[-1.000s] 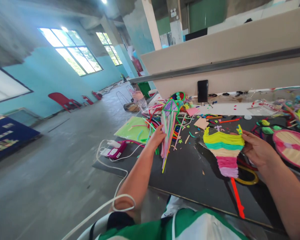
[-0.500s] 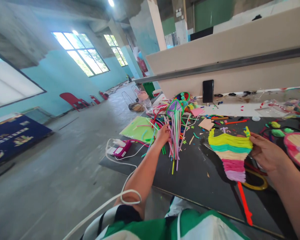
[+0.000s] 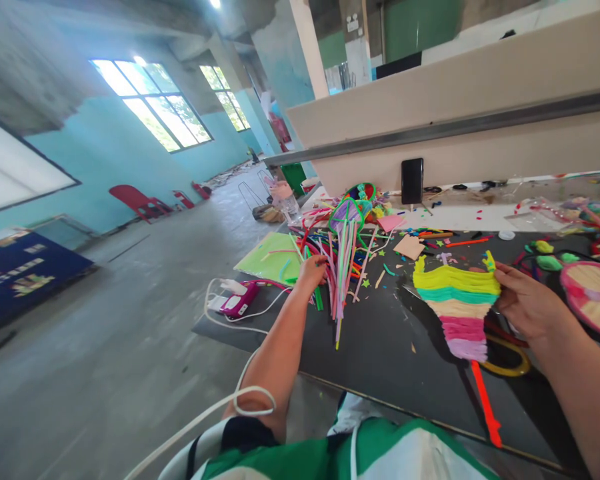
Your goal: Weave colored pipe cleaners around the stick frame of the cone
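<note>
My right hand [image 3: 527,300] pinches the upper right corner of a striped pipe-cleaner piece [image 3: 457,300], yellow, teal, beige, magenta and lilac from top to bottom. An orange-red stem [image 3: 486,403] hangs from its narrow lower end. My left hand [image 3: 311,275] reaches into the heap at the left of the table, its fingers curled on pipe cleaners, green ones [image 3: 319,297] showing just under it. Its fingertips are partly hidden. A loose bundle of lilac, pink and pale green pipe cleaners [image 3: 344,267] lies right beside this hand.
A purple power bank [image 3: 241,300] with a white cable lies left of my arm. A phone [image 3: 412,181] leans upright at the back panel. Foam scraps, beads and a pink-rimmed round piece [image 3: 593,293] lie about. A yellow ring [image 3: 513,363] is partly behind the striped piece.
My left hand has shifted left, off the lilac bundle toward the green pipe cleaners. A teal pipe cleaner by its wrist has moved. The right hand still holds the striped piece.
</note>
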### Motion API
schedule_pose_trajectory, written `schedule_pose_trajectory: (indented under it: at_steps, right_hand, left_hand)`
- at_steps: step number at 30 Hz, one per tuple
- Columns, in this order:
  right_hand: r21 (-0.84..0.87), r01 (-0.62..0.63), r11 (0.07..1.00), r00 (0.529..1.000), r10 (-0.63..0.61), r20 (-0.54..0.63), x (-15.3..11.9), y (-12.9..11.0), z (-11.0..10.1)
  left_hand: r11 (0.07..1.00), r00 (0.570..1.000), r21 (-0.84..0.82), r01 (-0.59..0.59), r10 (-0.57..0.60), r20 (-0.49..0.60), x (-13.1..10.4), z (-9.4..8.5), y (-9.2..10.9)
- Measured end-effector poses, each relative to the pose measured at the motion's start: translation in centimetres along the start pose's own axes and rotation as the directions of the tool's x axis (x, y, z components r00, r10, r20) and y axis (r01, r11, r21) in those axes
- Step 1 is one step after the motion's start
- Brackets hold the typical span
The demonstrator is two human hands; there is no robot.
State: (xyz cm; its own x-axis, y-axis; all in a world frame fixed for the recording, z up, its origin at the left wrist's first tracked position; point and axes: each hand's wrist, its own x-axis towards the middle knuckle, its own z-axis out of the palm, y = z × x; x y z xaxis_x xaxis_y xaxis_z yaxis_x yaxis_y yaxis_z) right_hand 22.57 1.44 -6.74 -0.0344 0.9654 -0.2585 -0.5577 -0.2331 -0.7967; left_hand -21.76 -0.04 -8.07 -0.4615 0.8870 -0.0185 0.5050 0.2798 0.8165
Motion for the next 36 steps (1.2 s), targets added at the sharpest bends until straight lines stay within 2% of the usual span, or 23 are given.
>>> schedule_pose_trajectory:
  at_steps: [6, 12, 17, 22, 24, 26, 28, 31, 34, 36]
  right_hand:
    - [0.002, 0.004, 1.000, 1.000, -0.004, 0.007, 0.0, 0.0, 0.0]
    - [0.008, -0.004, 1.000, 1.000, 0.004, -0.001, 0.0, 0.0, 0.0]
    - [0.009, 0.014, 1.000, 0.999, -0.014, 0.041, 0.2, 0.2, -0.3]
    - [0.003, 0.034, 0.999, 0.998, -0.034, 0.051, 0.3, 0.3, -0.4]
    - [0.003, 0.032, 0.999, 0.998, -0.032, 0.051, 0.3, 0.3, -0.3]
    - [0.005, 0.029, 1.000, 0.999, -0.029, 0.045, 0.3, 0.3, -0.3]
    - [0.008, 0.029, 1.000, 0.999, -0.029, 0.027, 0.2, 0.2, -0.2]
    - [0.012, 0.022, 1.000, 1.000, -0.022, 0.011, 0.2, 0.2, -0.1]
    - [0.024, 0.012, 1.000, 1.000, -0.012, 0.014, 0.3, 0.2, -0.2]
    - [0.025, 0.012, 1.000, 1.000, -0.012, 0.009, 0.4, 0.3, -0.4]
  left_hand:
    - [0.985, 0.992, 0.126, -0.114, 0.120, -0.040, -0.1, 0.1, 1.4]
    - [0.930, 0.966, 0.266, -0.254, 0.259, 0.016, 0.3, 2.1, 2.9]
    - [0.879, 0.972, 0.419, -0.229, 0.233, 0.044, 0.1, 3.1, 3.5]
    - [0.888, 0.984, 0.430, -0.166, 0.175, 0.020, -0.2, 1.7, 3.1]
    - [0.883, 0.982, 0.436, -0.174, 0.186, 0.015, -0.4, 1.1, 2.8]
    - [0.860, 0.964, 0.449, -0.241, 0.266, 0.008, -0.6, 0.9, 2.6]
    - [0.809, 0.919, 0.469, -0.354, 0.394, 0.013, -1.0, 1.0, 2.7]
    - [0.689, 0.832, 0.496, -0.529, 0.536, 0.143, -2.6, 1.2, 3.3]
    - [0.580, 0.780, 0.538, -0.612, 0.554, 0.291, -5.3, 1.0, 4.1]
    - [0.539, 0.794, 0.597, -0.595, 0.511, 0.330, -7.5, 0.6, 4.3]
